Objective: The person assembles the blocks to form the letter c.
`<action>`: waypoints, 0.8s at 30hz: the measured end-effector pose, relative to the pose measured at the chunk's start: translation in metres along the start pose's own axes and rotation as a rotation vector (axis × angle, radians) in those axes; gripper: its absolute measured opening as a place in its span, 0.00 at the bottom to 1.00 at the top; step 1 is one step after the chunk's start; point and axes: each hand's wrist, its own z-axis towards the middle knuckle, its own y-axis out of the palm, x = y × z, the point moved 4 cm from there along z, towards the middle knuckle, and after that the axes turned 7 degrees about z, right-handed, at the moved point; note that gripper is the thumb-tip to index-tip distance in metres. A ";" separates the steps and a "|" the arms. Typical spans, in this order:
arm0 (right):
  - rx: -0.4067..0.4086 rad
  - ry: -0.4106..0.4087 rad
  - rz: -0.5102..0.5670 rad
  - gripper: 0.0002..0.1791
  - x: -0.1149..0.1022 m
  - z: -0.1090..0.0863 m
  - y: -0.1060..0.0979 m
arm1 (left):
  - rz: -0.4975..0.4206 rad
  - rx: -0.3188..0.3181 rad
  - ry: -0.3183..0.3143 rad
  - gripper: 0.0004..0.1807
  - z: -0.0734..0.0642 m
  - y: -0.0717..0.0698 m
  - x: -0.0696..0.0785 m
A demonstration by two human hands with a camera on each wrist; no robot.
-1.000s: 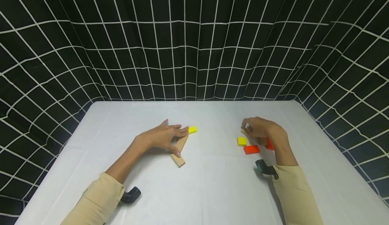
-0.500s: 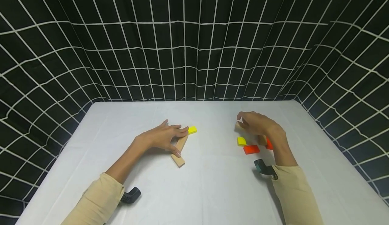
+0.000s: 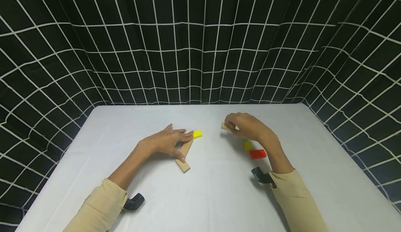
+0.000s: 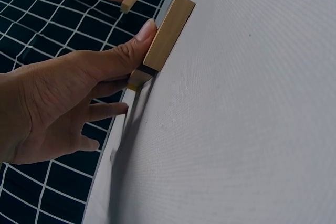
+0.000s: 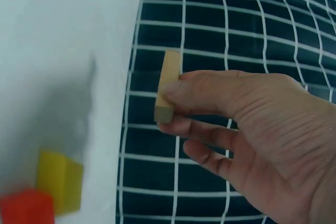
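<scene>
My left hand (image 3: pixel 166 142) rests spread over a line of blocks on the white table. Its thumb touches the near wooden block (image 3: pixel 183 166), while a fingertip reaches the yellow block (image 3: pixel 197 134) at the far end. Between these lies another wooden block (image 3: pixel 187 147), partly covered by the hand. In the left wrist view the thumb lies along the side of the near wooden block (image 4: pixel 170 32). Raised over the table, my right hand (image 3: pixel 249 125) pinches a small wooden block (image 5: pixel 168 82) between thumb and fingers; it is held clear of the tabletop.
Below the right hand lie a yellow block (image 3: pixel 248 145) and a red block (image 3: pixel 258 154), close together. Dark cloth with a white grid (image 3: pixel 200 51) surrounds the far and side edges of the table. A dark curved device (image 3: pixel 262 176) sticks out at the right cuff, another (image 3: pixel 134 202) at the left.
My right hand has lifted the small wooden block and carried it left toward the left hand's blocks. The right forearm now hides the other red and wooden blocks. My left hand stays put.
</scene>
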 end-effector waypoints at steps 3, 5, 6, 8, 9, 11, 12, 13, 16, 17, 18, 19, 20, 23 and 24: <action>-0.007 -0.032 -0.001 0.12 -0.008 0.008 0.007 | 0.000 -0.002 -0.005 0.54 -0.002 -0.001 -0.001; -0.015 -0.049 -0.013 0.12 -0.011 0.013 0.012 | 0.005 -0.003 -0.003 0.54 -0.002 -0.001 -0.002; -0.018 -0.063 -0.023 0.12 -0.012 0.015 0.015 | 0.005 -0.002 -0.002 0.54 -0.002 -0.001 -0.002; -0.027 -0.087 -0.038 0.11 -0.014 0.021 0.020 | 0.005 -0.001 -0.004 0.54 -0.002 -0.001 -0.003; -0.031 -0.102 -0.045 0.10 -0.015 0.025 0.022 | 0.004 -0.002 -0.007 0.54 -0.002 0.000 -0.003; -0.041 -0.119 -0.050 0.09 -0.017 0.032 0.026 | 0.001 -0.002 -0.011 0.54 -0.002 0.000 -0.004; -0.046 -0.128 -0.053 0.08 -0.017 0.035 0.028 | 0.000 -0.001 -0.010 0.54 -0.002 0.000 -0.004; -0.052 -0.132 -0.054 0.08 -0.018 0.038 0.030 | -0.001 -0.001 -0.008 0.55 -0.002 0.000 -0.005; -0.069 -0.153 -0.060 0.10 -0.020 0.047 0.037 | 0.002 0.003 -0.003 0.55 -0.002 0.001 -0.006; -0.074 -0.162 -0.065 0.12 -0.020 0.050 0.040 | 0.006 0.003 -0.005 0.55 -0.002 0.001 -0.006; -0.077 -0.169 -0.071 0.13 -0.021 0.052 0.042 | 0.008 0.002 -0.006 0.55 -0.002 0.001 -0.006; -0.082 -0.172 -0.078 0.14 -0.021 0.054 0.044 | 0.012 0.000 -0.007 0.55 -0.001 0.002 -0.006; -0.088 -0.171 -0.086 0.16 -0.021 0.055 0.046 | 0.014 0.000 -0.009 0.55 -0.001 0.002 -0.006; -0.112 -0.144 -0.105 0.17 -0.019 0.057 0.050 | 0.009 0.002 -0.012 0.55 0.000 0.002 -0.004; -0.125 -0.130 -0.105 0.16 -0.019 0.057 0.051 | 0.006 0.002 -0.012 0.54 0.001 0.002 -0.004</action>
